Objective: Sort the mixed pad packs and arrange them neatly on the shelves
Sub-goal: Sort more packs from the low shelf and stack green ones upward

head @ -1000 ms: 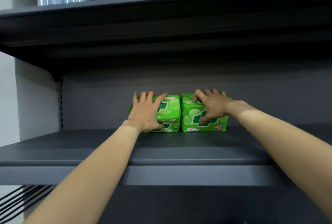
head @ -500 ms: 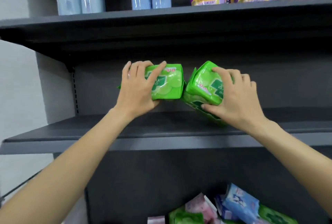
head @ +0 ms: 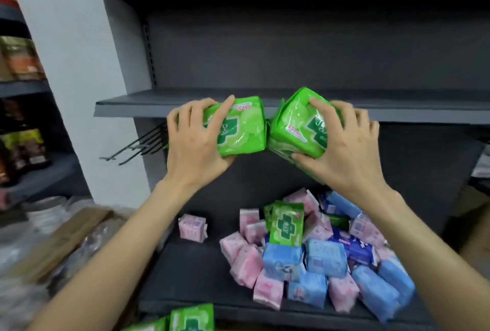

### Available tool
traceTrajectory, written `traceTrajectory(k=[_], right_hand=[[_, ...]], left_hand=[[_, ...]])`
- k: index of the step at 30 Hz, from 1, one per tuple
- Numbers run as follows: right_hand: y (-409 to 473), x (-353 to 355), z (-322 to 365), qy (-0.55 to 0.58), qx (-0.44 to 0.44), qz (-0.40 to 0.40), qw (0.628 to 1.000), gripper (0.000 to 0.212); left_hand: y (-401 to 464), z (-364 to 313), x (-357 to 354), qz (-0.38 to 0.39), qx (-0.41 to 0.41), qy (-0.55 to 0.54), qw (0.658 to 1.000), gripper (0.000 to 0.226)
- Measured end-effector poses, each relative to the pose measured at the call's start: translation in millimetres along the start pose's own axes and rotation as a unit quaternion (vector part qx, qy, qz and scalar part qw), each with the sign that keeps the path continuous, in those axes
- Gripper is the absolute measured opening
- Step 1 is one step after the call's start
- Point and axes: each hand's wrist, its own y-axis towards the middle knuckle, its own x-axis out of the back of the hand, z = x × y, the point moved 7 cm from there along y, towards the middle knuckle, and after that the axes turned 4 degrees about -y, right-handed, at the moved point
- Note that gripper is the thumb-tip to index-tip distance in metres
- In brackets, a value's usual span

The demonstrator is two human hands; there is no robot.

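Observation:
My left hand grips a green pad pack and my right hand grips a second green pad pack, tilted. Both packs are in the air in front of the edge of a dark grey shelf, and their inner edges touch. On the lower shelf lies a mixed heap of pink packs, blue packs and one upright green pack. Two more green packs show at the bottom edge.
Black wire hooks stick out at the left under the shelf. A white side panel bounds the unit on the left. Beyond it stand other shelves with goods. A cardboard box and plastic wrapping lie lower left.
Both hands took the two green packs off the back of the shelf and brought them forward and down past its front edge. The view tilted down, revealing the mixed heap below.

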Motion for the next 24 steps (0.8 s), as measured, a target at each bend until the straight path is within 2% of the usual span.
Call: traceTrajectory(k=[4,6,8,10,13,16,19,21,24], right_hand=[[-59.1,-48.2,11.9,0.049,-0.046,0.137,0.988,0.09],[-90.6,-80.6,17.0,0.076,-0.071,0.221,0.97,0.089],[-123.7,-111.6,19.9,0.119,-0.106,0.294,0.942,0.089],[-155.9,-138.2,24.1,0.167,-0.132,0.347,0.914,0.09],[-206.0,-171.9,37.2,0.2,-0.161,0.43,0.865,0.091],[-247.3,-190.3,62.8,0.232,-0.147,0.48,0.834,0.092],[-261.9,-193.6,99.0,0.26,-0.065,0.489,0.83,0.095],[-266.4,-186.7,121.8,0.291,-0.008,0.498,0.817,0.095],[-280.9,-178.6,165.6,0.333,0.064,0.538,0.772,0.095]], left_hand=[[-69.2,10.5,-21.9,0.129,0.03,-0.016,0.991,0.095],[-115.0,20.0,-38.3,0.213,0.087,-0.032,0.973,0.104],[-164.4,30.5,-51.4,0.304,0.168,-0.039,0.937,0.106],[-213.2,40.7,-60.3,0.389,0.253,-0.039,0.885,0.106],[-289.6,53.7,-56.4,0.454,0.382,-0.08,0.801,0.103],[-356.3,63.6,-32.4,0.454,0.48,-0.107,0.743,0.102],[-406.7,74.8,3.5,0.414,0.559,-0.123,0.708,0.109],[-424.8,77.6,27.0,0.386,0.582,-0.139,0.702,0.107],[-444.1,87.3,67.2,0.376,0.59,-0.137,0.701,0.11]])
